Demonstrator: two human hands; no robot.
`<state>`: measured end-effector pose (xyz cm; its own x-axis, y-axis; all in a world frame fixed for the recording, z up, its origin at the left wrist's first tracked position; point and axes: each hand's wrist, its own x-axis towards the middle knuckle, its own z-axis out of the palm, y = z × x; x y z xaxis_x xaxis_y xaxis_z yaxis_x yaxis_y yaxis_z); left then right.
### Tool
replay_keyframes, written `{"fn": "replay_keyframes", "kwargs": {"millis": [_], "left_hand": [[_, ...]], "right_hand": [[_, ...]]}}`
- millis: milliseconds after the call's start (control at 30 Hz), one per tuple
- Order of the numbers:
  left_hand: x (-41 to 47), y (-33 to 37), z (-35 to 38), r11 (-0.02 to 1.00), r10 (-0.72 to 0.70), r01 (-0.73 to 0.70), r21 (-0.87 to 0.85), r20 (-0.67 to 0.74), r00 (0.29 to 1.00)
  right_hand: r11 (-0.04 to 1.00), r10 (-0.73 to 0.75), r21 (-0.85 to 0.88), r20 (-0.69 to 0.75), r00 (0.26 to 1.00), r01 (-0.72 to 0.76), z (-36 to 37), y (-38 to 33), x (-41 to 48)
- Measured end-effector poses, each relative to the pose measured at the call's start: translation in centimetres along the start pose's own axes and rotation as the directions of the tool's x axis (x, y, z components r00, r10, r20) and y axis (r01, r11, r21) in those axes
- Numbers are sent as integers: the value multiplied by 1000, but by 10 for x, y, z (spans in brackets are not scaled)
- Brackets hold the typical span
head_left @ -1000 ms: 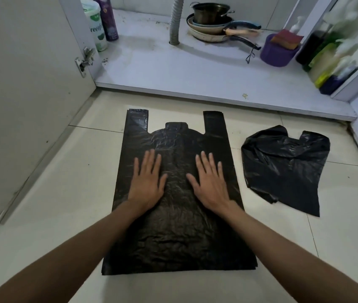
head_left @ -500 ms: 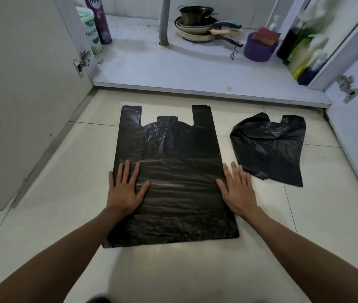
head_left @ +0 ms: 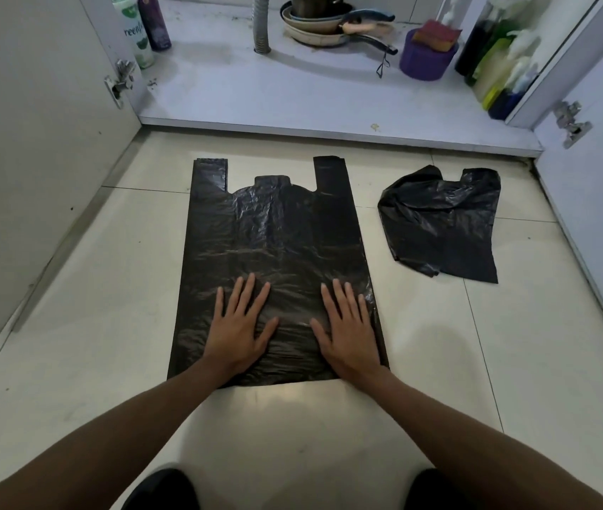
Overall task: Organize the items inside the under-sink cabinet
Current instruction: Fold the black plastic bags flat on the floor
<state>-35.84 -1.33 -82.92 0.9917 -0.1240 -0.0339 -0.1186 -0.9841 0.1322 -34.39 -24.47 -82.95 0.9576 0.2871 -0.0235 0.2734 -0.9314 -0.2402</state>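
head view shows the left hand (head_left: 238,330) and right hand (head_left: 348,331) flat, fingers straight, gripping nothing, pressing the black bag (head_left: 277,230) spread on the floor at 6 o'clock, not yet folded, with a crumpled bag (head_left: 439,226) at 3 o'clock, both outside the cabinet (head_left: 292,93).

The left forearm (head_left: 116,432) and right forearm (head_left: 476,443), both bare, reach forward from the near edge. The left hand (head_left: 237,334) lies flat, palm down, fingers straight and spread, thumb angled right. The right hand (head_left: 351,334) mirrors it, thumb angled left. The thumbs are near each other but apart.
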Motion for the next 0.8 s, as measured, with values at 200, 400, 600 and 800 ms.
{"fn": "replay_keyframes", "kwargs": {"millis": [200,400,600,800], "left_hand": [[7,-22,-8,971,-233,233,-57,4,972],[19,-25,-25,961,-275,274,35,22,961],[75,27,-48,976,-173,159,146,86,981],[138,130,-51,990,126,-134,33,177,976]], "right_hand": [[989,148,-21,-3,989,-148,-13,36,6],[978,188,-93,21,982,-185,-32,61,9],[966,216,-108,-168,962,-236,-86,112,47],[898,434,37,89,896,-439,-101,153,63]]}}
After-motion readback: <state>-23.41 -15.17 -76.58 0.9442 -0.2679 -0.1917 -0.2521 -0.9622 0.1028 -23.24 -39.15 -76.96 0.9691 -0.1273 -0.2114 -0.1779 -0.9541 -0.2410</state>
